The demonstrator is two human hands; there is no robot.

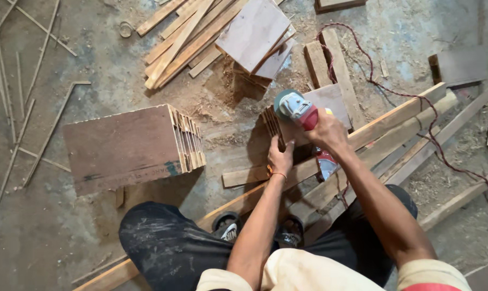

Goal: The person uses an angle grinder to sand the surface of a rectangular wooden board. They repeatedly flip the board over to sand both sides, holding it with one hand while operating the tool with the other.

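Note:
My right hand (328, 132) grips a red and grey angle grinder (296, 108) whose disc guard sits over the edge of a small stack of thin plywood pieces (330, 99). My left hand (280, 158) presses on the near side of that stack, fingers over its slatted edge (272, 126). The stack rests on long wooden planks (395, 121) that run diagonally across the floor. The grinder's twisted red cord (395, 91) trails away to the right.
A larger bundle of plywood sheets (128, 146) lies to the left. More boards and slats (201, 37) are piled at the top, with sawdust around them. Thin sticks (33, 81) litter the left floor. My knees and sandalled feet (230, 229) are below.

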